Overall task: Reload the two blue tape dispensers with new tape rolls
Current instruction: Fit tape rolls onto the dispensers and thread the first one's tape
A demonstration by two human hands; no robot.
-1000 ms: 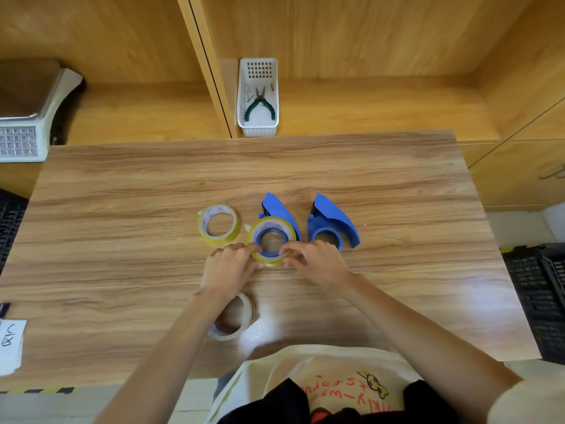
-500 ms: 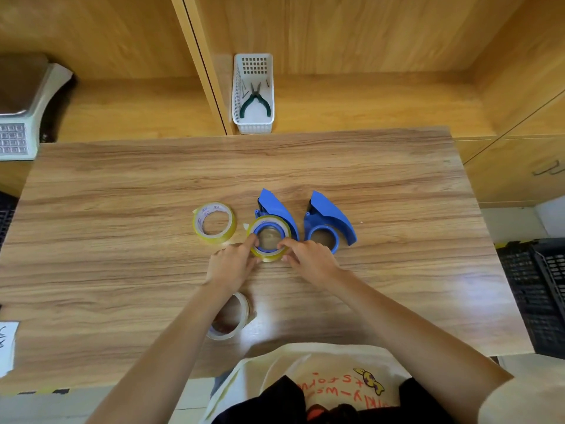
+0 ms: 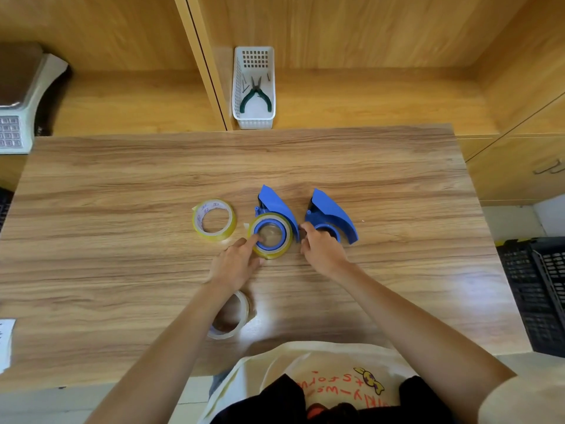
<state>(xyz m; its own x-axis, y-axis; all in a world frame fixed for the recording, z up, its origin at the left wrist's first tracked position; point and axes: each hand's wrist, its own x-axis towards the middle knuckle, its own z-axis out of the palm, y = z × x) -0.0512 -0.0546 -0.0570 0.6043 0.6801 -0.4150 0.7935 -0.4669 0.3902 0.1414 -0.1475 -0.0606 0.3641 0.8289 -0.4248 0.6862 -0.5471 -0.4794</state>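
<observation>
Wooden table (image 3: pixel 122 228); wood shelving (image 3: pixel 367 99) behind; pale floor (image 3: pixel 513 218).

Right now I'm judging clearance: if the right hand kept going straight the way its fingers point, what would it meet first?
The right hand points up-table at the empty blue dispenser; its fingertips look already at that dispenser's hub, so it probably meets that first.

A wooden table (image 3: pixel 122 240) fills the middle. Beyond its far edge stands a white basket (image 3: pixel 253 120) holding green-handled pliers (image 3: pixel 255 96). A scale (image 3: pixel 18 105) sits far left, a paper slip (image 3: pixel 4 344) near left, black crates (image 3: pixel 538 295) right.
</observation>
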